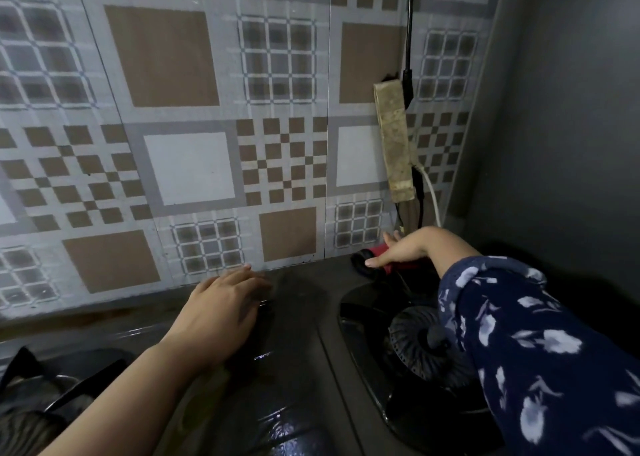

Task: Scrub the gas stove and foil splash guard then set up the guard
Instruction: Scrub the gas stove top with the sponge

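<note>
The black glass gas stove (298, 358) fills the lower frame, and its top looks wet and shiny. The right burner (412, 351) is partly hidden by my right sleeve. Behind the stove stands the foil splash guard (194, 164), printed with brown and grey squares, upright with vertical fold seams. My left hand (221, 313) lies flat, palm down, on the middle of the stove top near the guard's foot. My right hand (412, 247) reaches to the back right corner and grips a red-handled tool (398, 267) with a black end lying there.
A dirty power strip (394, 140) hangs on the wall at the right with a black cable above and a white cord below. A grey side wall (571, 109) closes the right. The left burner's pan support (41, 386) shows at the lower left.
</note>
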Available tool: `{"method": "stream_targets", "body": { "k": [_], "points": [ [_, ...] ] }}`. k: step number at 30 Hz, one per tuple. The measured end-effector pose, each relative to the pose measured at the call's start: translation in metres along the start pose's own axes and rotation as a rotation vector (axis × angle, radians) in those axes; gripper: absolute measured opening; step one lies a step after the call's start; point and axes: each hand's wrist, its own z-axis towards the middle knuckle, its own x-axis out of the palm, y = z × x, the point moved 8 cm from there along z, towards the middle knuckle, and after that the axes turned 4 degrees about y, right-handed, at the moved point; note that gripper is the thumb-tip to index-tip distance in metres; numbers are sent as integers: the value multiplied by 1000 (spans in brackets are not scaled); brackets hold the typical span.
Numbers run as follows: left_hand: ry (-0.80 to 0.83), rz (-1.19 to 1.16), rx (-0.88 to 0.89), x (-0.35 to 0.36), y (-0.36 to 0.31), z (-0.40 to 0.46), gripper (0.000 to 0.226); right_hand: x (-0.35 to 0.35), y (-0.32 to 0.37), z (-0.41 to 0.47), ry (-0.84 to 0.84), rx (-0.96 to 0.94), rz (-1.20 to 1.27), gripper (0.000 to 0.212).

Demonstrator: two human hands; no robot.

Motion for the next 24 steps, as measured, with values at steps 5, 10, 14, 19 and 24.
{"method": "stream_targets", "body": {
  "k": [5, 10, 14, 19, 24],
  "points": [
    [15, 13, 12, 2, 5, 2, 42, -11, -25, -4, -52, 145, 89, 83],
    [34, 13, -12, 1, 10, 1, 40, -4, -1, 7, -23, 118, 190, 78],
    [28, 5, -17, -2, 7, -1, 39, 13, 62, -11, -11, 58, 161, 72],
    [54, 24, -94, -4, 24, -18, 38, 44, 147, -39, -35, -109, 117, 79],
    [74, 52, -181, -12, 51, -47, 37, 83, 202, -66, -91, -297, -55, 83]
  ]
}}
